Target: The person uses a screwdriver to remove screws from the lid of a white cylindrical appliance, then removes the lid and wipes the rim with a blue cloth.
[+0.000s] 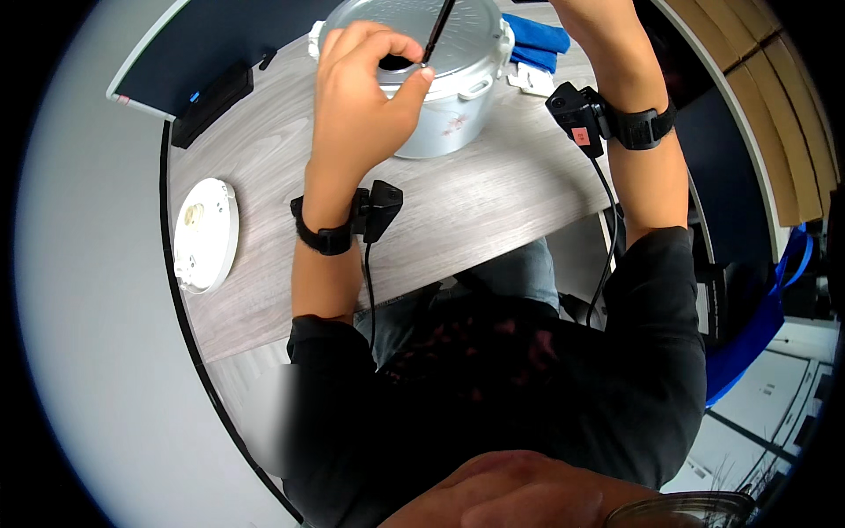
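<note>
Body: the person sits at the table (493, 211), dark sleeves low in the picture, both forearms reaching up and away.

Left wrist: a black band (324, 236) with a small black box and a thin cord hanging down from it.

Left hand (361, 97): lifted over the near edge of the cooker, wrist bent, fingers curled in. Thumb and first finger pinch together right at the low tip of the tool. It looks closed on something very small there, or on the tip, but I cannot tell which.

Tool (437, 31): a thin dark stick, tilted, its low end between the left fingertips and its top end running up out of the picture.

Cooker (458, 106): a round, pale pot with a grey lid, just under and behind the pinch. A dark hole shows in the lid right beside the fingertips.

Right arm: goes up past the right side of the cooker, with a black band (647, 126) and box too. The right hand is cut off at the top, so its grip cannot be told.

How far: the work is at the lid hole, mid-way I think. The lid is on and the tool is at the spot.

Left of the grip: a white round plate part (207, 233), well apart, lying flat.

Behind the cooker: a blue cloth (539, 40).
</note>
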`<control>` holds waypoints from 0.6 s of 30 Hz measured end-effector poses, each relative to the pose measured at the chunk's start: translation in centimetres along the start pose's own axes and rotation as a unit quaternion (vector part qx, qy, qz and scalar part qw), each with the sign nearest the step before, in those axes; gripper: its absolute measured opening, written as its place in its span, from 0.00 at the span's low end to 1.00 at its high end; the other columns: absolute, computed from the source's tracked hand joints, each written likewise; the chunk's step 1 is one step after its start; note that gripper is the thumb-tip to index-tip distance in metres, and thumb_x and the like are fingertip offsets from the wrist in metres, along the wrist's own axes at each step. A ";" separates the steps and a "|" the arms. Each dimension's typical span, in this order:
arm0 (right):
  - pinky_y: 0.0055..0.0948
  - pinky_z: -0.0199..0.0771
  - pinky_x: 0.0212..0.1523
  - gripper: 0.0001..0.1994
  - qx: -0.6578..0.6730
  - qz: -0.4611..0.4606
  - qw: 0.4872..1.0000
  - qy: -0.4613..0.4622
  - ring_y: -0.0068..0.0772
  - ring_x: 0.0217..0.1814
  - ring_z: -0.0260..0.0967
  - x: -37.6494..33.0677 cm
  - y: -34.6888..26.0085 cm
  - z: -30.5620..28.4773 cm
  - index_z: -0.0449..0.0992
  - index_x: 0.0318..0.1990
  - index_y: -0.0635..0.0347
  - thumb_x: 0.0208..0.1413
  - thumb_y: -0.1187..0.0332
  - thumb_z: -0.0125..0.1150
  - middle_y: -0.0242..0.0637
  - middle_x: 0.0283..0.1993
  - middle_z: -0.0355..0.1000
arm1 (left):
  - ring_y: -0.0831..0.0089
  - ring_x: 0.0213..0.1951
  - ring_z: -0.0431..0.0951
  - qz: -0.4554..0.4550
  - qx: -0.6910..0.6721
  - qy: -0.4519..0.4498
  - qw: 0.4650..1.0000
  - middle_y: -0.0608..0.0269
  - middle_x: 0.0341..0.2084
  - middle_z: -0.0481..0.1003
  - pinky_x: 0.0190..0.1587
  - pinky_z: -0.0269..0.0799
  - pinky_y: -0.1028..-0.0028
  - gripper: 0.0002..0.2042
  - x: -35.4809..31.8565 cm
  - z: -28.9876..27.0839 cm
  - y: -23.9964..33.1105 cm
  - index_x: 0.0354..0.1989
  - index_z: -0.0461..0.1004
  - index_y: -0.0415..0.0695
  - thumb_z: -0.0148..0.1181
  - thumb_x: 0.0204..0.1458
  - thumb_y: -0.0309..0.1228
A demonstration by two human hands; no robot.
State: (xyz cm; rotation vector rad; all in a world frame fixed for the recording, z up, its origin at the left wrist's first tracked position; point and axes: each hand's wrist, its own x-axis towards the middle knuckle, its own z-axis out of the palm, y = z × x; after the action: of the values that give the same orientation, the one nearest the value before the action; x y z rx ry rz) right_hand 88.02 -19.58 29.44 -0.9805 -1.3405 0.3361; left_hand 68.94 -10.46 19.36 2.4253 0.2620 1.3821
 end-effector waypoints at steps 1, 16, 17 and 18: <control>0.24 0.79 0.40 0.18 -0.001 0.000 1.000 0.008 0.22 0.36 0.75 -0.4 0.5 -0.8 0.71 0.50 0.67 0.56 0.74 0.72 0.32 0.36 0.77 | 0.65 0.42 0.73 0.006 0.024 0.008 1.000 0.63 0.34 0.78 0.46 0.70 0.67 0.06 -0.1 0.4 0.3 0.31 0.81 0.43 0.71 0.45 0.25; 0.20 0.76 0.40 0.15 0.048 0.069 0.967 0.240 0.20 0.37 0.77 -9.4 11.9 -25.8 0.73 0.49 0.67 0.58 0.73 0.70 0.31 0.36 0.77 | 0.61 0.35 0.76 0.105 0.022 -0.120 0.987 0.60 0.30 0.77 0.38 0.71 0.67 0.03 5.3 20.2 4.5 0.30 0.81 0.41 0.69 0.47 0.22; 0.20 0.76 0.40 0.15 0.042 0.080 0.964 0.248 0.21 0.37 0.77 -10.7 12.7 -27.7 0.73 0.49 0.67 0.58 0.72 0.70 0.31 0.36 0.77 | 0.61 0.35 0.76 0.104 0.003 -0.153 0.983 0.60 0.30 0.76 0.38 0.71 0.66 0.03 5.5 22.1 4.8 0.31 0.81 0.40 0.68 0.47 0.22; 0.18 0.75 0.39 0.14 0.054 0.087 0.958 0.268 0.18 0.37 0.76 -11.8 13.0 -29.0 0.73 0.48 0.66 0.59 0.73 0.69 0.29 0.37 0.76 | 0.60 0.34 0.77 0.100 -0.012 -0.175 0.979 0.59 0.29 0.77 0.38 0.72 0.65 0.02 5.7 24.3 5.0 0.31 0.82 0.40 0.67 0.50 0.23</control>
State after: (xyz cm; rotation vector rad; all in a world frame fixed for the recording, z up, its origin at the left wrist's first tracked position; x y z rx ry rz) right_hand 115.72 -31.94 14.23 -1.0087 -0.7385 0.2471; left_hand 92.76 -18.02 14.32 2.6748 -0.0875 0.9950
